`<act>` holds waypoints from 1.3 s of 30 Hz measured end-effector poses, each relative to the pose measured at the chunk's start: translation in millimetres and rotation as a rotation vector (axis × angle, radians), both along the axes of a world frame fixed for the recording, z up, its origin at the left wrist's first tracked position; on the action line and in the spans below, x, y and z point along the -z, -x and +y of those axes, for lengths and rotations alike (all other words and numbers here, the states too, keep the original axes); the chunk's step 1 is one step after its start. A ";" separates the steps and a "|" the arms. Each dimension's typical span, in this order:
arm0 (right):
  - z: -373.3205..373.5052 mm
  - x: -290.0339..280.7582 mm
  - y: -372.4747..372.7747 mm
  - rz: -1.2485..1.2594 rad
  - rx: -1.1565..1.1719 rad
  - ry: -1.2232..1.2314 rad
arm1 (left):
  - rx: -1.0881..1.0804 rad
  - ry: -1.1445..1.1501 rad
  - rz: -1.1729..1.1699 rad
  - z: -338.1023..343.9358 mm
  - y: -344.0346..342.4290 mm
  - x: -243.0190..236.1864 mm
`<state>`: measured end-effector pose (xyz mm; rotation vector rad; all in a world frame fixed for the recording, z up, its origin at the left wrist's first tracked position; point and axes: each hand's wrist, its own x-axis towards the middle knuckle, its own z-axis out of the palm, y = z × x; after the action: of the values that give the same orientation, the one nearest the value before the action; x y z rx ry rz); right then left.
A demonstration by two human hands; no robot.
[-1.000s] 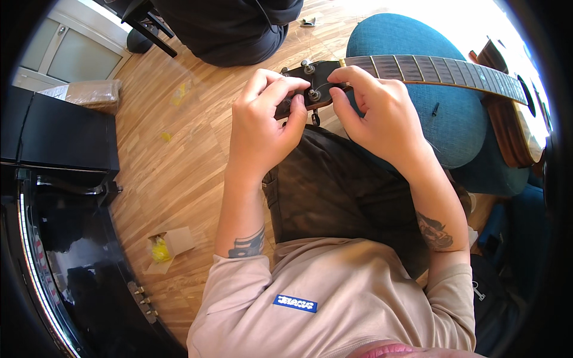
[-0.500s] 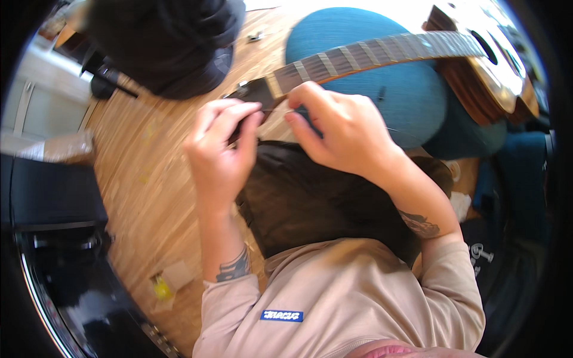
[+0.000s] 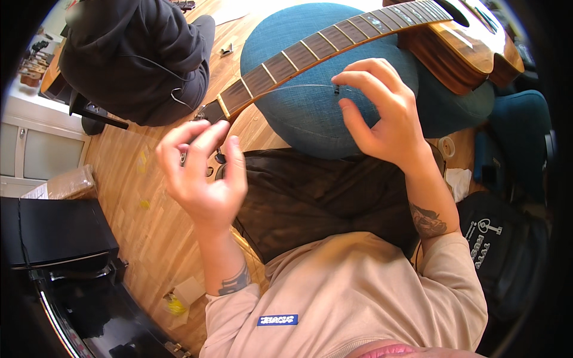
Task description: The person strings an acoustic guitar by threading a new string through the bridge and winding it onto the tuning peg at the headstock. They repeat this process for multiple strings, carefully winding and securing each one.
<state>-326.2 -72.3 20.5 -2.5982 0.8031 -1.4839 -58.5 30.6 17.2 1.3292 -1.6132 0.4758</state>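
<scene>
An acoustic guitar has its body (image 3: 459, 51) at the upper right and its fretted neck (image 3: 307, 53) slanting down to the left across a blue round ottoman (image 3: 280, 122). My left hand (image 3: 206, 164) is at the guitar's headstock (image 3: 210, 111), which it partly covers; its thumb and fingers are apart. Just below the neck, over the ottoman, my right hand (image 3: 382, 113) has its thumb and forefinger spread, with nothing seen between them. A thin, pale string (image 3: 304, 86) curves from near the neck toward the right fingers; its ends are hard to make out.
A person in dark clothes (image 3: 137, 59) sits at the upper left, a guitar beside them. A glossy black case-like object (image 3: 77, 280) stands at lower left, near a wrapped package (image 3: 71, 182). A black bag (image 3: 501, 238) lies right. An opened packet (image 3: 182, 298) is on the wooden floor.
My hands have moved apart: the right went right and away from the headstock, the left slightly left and down. The right fingers have spread. The view has shifted, so the guitar appears further left.
</scene>
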 end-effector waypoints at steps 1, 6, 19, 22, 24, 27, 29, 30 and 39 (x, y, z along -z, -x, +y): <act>-0.5 2.4 6.5 -0.013 0.031 -0.010 | 0.082 0.055 -0.035 -3.8 12.3 1.0; 5.5 17.0 23.7 -0.042 0.121 -0.025 | 0.395 -0.275 0.114 -19.2 79.1 22.8; 25.9 62.6 74.9 -0.229 0.253 -0.235 | 0.161 -0.286 -0.059 -62.1 131.6 19.5; 26.8 65.7 75.5 -0.276 0.180 -0.269 | 0.335 -0.407 0.145 -43.6 146.5 10.0; 30.6 62.9 76.0 -0.314 0.093 -0.304 | 0.531 -0.517 0.343 -36.5 154.0 11.9; 36.7 68.4 85.9 -0.336 0.076 -0.265 | 0.653 -0.583 0.398 -41.9 166.7 13.6; 37.5 71.6 94.3 -0.331 0.080 -0.139 | 0.728 -0.634 0.446 -47.7 174.7 15.7; 37.7 72.5 98.6 -0.328 0.081 -0.076 | 0.752 -0.672 0.476 -50.5 178.7 15.3; 56.3 85.5 136.6 -0.459 0.177 -0.426 | 0.755 -0.889 0.324 -32.4 204.0 46.0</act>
<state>-462.8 -16.0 -64.9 -1.8310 1.1484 -1.6389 -262.5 -1.8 -28.9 1.1545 -1.9433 -0.9617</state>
